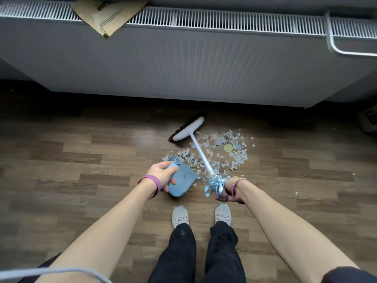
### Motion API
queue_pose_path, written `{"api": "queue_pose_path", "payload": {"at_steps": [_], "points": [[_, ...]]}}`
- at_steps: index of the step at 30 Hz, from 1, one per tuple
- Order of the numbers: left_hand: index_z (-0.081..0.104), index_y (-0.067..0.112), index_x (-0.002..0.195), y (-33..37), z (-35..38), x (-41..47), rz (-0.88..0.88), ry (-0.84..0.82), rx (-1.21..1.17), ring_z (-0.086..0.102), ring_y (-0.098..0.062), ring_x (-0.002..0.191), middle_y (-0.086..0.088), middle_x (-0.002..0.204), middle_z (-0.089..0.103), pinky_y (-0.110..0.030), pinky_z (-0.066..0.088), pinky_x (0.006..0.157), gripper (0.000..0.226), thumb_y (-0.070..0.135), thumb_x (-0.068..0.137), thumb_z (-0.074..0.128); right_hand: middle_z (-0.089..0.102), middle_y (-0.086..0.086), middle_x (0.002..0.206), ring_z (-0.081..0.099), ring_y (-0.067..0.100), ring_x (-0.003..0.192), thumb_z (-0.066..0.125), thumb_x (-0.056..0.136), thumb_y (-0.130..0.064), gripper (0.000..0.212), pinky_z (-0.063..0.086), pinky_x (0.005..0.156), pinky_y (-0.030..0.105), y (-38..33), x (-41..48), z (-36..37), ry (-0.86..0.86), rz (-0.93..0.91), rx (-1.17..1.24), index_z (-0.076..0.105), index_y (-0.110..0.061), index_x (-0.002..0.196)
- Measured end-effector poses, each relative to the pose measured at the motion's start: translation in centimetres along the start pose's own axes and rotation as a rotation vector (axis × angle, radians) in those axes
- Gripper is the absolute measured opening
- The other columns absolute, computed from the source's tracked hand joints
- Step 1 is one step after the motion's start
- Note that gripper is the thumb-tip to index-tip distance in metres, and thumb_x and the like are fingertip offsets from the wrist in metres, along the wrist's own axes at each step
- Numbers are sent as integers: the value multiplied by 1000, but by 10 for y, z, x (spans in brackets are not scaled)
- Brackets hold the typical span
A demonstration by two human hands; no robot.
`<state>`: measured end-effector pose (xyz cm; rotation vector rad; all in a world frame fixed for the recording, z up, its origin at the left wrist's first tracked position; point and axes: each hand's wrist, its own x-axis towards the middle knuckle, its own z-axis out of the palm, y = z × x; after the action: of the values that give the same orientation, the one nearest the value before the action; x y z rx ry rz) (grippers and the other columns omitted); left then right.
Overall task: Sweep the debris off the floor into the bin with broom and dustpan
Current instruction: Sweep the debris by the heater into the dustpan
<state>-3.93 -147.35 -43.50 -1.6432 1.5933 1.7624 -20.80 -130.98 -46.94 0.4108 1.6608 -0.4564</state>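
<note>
My left hand (163, 173) grips the handle of a light blue dustpan (182, 181), held above the wooden floor in front of my feet. A white broom (188, 129) with dark bristles stands on the floor beyond it, its head just left of the debris. My right hand (231, 189) holds the broom's handle end, where blue ribbons are tied. A pile of torn grey and blue paper scraps (224, 151), with a round yellow piece (228, 148) in it, spreads across the floor between dustpan and broom head. No bin is in view.
A long white radiator (183, 62) runs along the wall just behind the broom. A brown paper bag (108, 13) lies on its top at the left. My grey shoes (180, 216) stand close behind the dustpan. A dark object (370, 119) sits at the far right.
</note>
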Motion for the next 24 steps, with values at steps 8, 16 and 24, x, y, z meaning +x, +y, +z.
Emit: {"api": "queue_pose_path", "payload": {"at_steps": [8, 16, 24], "points": [[64, 25, 118, 18, 31, -6, 25, -48, 0, 42, -16, 30, 5, 60, 68, -18, 39, 40, 38, 29, 81, 56, 58, 18, 64, 61, 27, 46, 39, 76, 9, 20, 58, 51, 38, 28, -5, -9, 164, -191, 336, 59, 5, 77], [64, 24, 116, 39, 56, -14, 68, -68, -1, 42, -15, 31, 0, 67, 69, -19, 41, 42, 34, 28, 84, 55, 55, 18, 57, 51, 31, 59, 56, 78, -1, 7, 59, 57, 46, 32, -13, -12, 181, -330, 833, 54, 4, 73], [65, 22, 115, 44, 65, -15, 93, -60, -38, 41, -14, 31, -5, 76, 72, -18, 42, 38, 31, 25, 86, 56, 57, 15, 101, 61, 27, 69, 42, 83, -8, 25, 59, 61, 41, 25, -22, -34, -13, -165, 748, 52, -10, 105]]}}
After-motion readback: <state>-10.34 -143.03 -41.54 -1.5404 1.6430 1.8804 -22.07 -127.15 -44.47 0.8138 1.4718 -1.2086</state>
